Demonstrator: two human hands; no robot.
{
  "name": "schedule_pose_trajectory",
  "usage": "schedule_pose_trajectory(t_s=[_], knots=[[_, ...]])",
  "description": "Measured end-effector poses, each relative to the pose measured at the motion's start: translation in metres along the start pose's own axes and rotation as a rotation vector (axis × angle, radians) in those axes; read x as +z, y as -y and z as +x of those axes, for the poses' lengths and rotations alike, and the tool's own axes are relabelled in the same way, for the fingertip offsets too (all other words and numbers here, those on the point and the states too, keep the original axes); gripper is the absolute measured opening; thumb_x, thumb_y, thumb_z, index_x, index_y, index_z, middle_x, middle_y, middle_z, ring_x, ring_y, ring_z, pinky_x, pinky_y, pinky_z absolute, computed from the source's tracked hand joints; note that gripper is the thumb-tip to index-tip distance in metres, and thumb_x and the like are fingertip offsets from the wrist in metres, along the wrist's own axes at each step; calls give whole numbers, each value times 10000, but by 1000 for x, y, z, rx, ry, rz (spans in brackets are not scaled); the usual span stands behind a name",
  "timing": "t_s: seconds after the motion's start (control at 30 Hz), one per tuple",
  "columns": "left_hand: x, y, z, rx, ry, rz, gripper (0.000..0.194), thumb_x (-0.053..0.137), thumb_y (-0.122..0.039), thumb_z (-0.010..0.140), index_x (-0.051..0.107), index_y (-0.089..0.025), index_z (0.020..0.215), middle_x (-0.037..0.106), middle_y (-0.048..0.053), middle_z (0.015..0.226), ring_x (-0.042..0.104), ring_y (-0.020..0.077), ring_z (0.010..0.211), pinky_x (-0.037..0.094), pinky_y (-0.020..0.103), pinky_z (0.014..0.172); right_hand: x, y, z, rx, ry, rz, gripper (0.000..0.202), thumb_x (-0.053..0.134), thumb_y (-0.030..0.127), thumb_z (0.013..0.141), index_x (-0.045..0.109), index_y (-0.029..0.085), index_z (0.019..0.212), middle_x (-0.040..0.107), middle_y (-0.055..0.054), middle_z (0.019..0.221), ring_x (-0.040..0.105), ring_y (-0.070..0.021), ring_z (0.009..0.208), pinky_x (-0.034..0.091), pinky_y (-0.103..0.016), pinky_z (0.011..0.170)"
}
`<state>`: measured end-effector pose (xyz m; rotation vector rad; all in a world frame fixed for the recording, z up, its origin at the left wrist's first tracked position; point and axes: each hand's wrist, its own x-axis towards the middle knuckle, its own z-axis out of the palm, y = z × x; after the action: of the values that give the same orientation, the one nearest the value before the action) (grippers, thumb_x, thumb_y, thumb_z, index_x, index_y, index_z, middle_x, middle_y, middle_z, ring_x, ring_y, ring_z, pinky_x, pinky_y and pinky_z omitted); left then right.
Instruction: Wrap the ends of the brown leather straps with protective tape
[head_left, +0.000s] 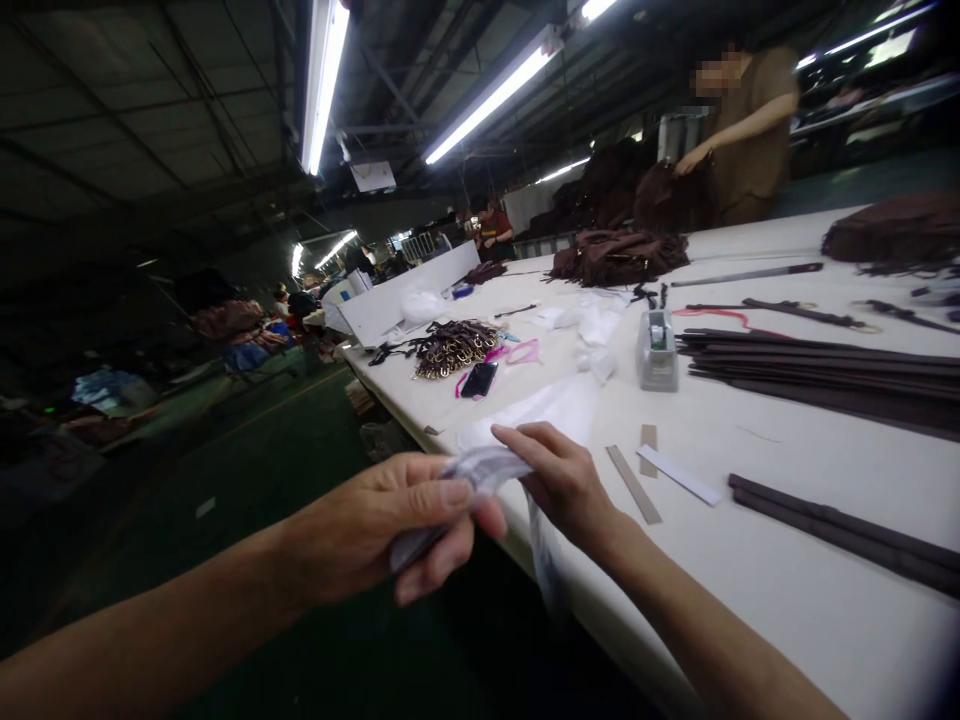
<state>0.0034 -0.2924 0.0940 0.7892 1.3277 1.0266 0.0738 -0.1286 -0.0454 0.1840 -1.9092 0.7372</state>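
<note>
A thin, pale grey-white strip of limp material (489, 464), cloth or plastic film, is stretched between my two hands beside the table edge. My left hand (409, 505) pinches it between thumb and fingers, and a dark grey end pokes out below the palm. My right hand (561, 478) has its fingers closed on the other side. From there a loose length (546, 560) hangs down past the table edge, smeared by motion. Just beyond my hands lies a white sheet (536, 408) on the table (600, 600). Two flat beige strips (634, 484) (649, 450) and a white strip (681, 475) lie to the right.
A tape dispenser (658, 362) stands mid-table, left of stacked dark brown strips (817, 375). More brown strips (847, 525) lie nearer. A phone (480, 380) and a heap of buckled straps (457, 348) are farther left. A co-worker (754, 130) handles brown material across the table.
</note>
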Motion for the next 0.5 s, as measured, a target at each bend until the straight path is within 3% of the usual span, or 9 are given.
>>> schedule_pose_trajectory(t_s=[0.07, 0.13, 0.2, 0.3, 0.4, 0.5], knots=[[8, -19, -2, 188, -19, 1, 237, 506, -282, 855, 631, -112, 962, 671, 59, 720, 625, 115, 543, 484, 189, 517, 13, 10, 5, 220, -21, 203, 243, 454, 261, 898, 618, 198, 1067, 579, -51, 891, 563, -157, 818, 456, -265, 720], [12, -39, -1, 382, -62, 53, 227, 496, -221, 854, 621, -116, 1010, 696, 99, 895, 674, 207, 795, 531, 290, 708, 29, 25, 6, 421, 16, 435, 250, 464, 338, 891, 651, 179, 938, 566, -23, 761, 553, -144, 721, 448, -257, 663], [10, -55, 2, 560, -141, 156, 248, 462, -173, 864, 605, -121, 1059, 677, 107, 1018, 623, 242, 989, 492, 356, 863, 44, 44, 1, 607, 95, 692, 306, 471, 409, 877, 639, 155, 904, 545, -2, 661, 532, -121, 614, 428, -234, 575], [-5, -68, 8, 758, -262, 434, 314, 437, -161, 873, 546, -151, 1167, 620, 99, 1159, 535, 250, 1132, 381, 424, 1004, 59, 67, -18, 834, 219, 994, 413, 440, 488, 872, 595, 128, 1004, 542, 11, 603, 490, -78, 455, 376, -196, 451], [-28, -67, 17, 849, -387, 887, 369, 446, -183, 869, 493, -167, 1234, 603, 97, 1183, 488, 242, 1180, 290, 445, 1065, 57, 80, -43, 948, 213, 917, 517, 380, 546, 872, 511, 141, 1165, 591, -11, 650, 465, -71, 347, 340, -185, 341], [-55, -55, 30, 862, -440, 1401, 361, 384, -161, 862, 516, -151, 1199, 611, 114, 1132, 491, 232, 1155, 296, 442, 1053, 30, 88, -58, 815, 53, 522, 566, 531, 523, 796, 463, 199, 1254, 658, -57, 813, 607, -140, 504, 454, -208, 412]])
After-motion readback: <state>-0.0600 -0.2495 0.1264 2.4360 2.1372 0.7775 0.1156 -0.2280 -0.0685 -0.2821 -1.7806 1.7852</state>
